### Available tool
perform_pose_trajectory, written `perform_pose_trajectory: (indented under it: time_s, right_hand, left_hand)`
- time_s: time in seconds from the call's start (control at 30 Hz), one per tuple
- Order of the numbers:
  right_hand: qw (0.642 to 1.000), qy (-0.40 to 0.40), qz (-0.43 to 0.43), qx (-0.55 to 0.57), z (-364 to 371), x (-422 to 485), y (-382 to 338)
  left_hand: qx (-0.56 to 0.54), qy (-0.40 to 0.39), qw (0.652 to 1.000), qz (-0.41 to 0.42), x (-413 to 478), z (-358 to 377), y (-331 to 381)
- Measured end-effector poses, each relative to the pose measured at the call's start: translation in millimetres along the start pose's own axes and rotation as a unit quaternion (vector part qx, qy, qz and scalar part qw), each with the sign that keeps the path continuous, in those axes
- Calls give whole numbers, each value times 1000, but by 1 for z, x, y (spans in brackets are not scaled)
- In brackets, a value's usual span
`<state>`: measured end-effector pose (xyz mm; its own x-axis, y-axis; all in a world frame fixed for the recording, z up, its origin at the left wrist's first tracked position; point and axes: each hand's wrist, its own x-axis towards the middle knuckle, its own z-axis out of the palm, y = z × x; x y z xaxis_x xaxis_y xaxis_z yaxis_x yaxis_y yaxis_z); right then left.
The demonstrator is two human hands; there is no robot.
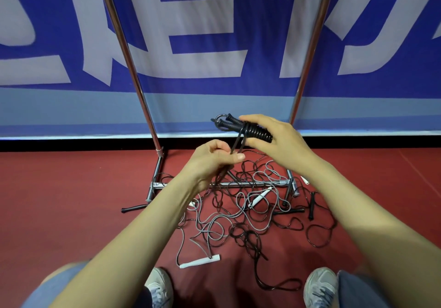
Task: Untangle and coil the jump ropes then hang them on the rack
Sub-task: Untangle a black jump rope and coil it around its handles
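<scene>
We see the right hand (279, 138) clasping the pair of slim black jump-rope handles (229, 122), held above the floor, long axis far-left to near-right, with thin black cord (256, 133) wound round them. Two free strands drop near-left into the left hand's (212, 162) pinch. The chrome tube rack (128, 52) stands beyond.
</scene>
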<state>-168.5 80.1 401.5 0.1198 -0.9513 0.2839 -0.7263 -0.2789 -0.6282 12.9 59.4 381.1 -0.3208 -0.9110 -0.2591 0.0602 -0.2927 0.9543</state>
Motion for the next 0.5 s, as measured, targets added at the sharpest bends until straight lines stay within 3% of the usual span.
perform_pose_trajectory:
  time_s: [0.07, 0.17, 0.27, 0.5]
  right_hand:
    - [999, -20, -3, 41, -2, 0, 1]
    - [987, -24, 11, 160, -12, 2, 2]
    - [970, -25, 33, 240, -17, 3, 0]
    - [926, 4, 97, 365, -18, 7, -8]
  left_hand:
    - [58, -6, 997, 43, -1, -1, 1]
    - [50, -54, 994, 80, -3, -1, 2]
    - [61, -50, 991, 112, -4, -4, 3]
    - [-17, -26, 985, 169, -3, 1, 5]
